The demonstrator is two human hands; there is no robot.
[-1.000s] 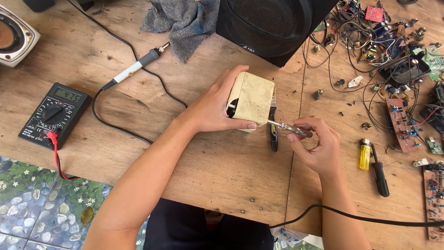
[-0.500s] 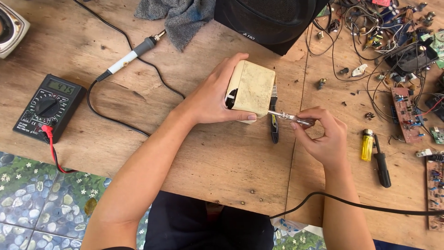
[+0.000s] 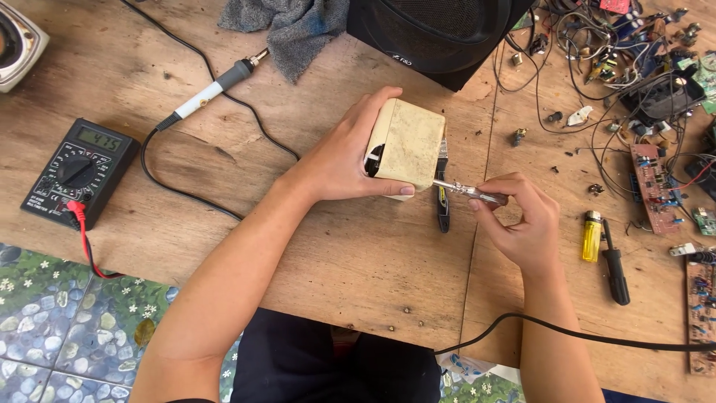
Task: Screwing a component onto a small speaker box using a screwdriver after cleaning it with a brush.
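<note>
Centre frame: left hand [image 3: 339, 160] clamps one cream box [image 3: 406, 145]; right hand [image 3: 522, 224] pinches one screwdriver [image 3: 466, 192] against it.

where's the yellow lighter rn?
In the head view the yellow lighter lies flat on the wooden table, just right of the person's right hand, with a black-handled screwdriver beside it and a brown circuit board further right.
</note>
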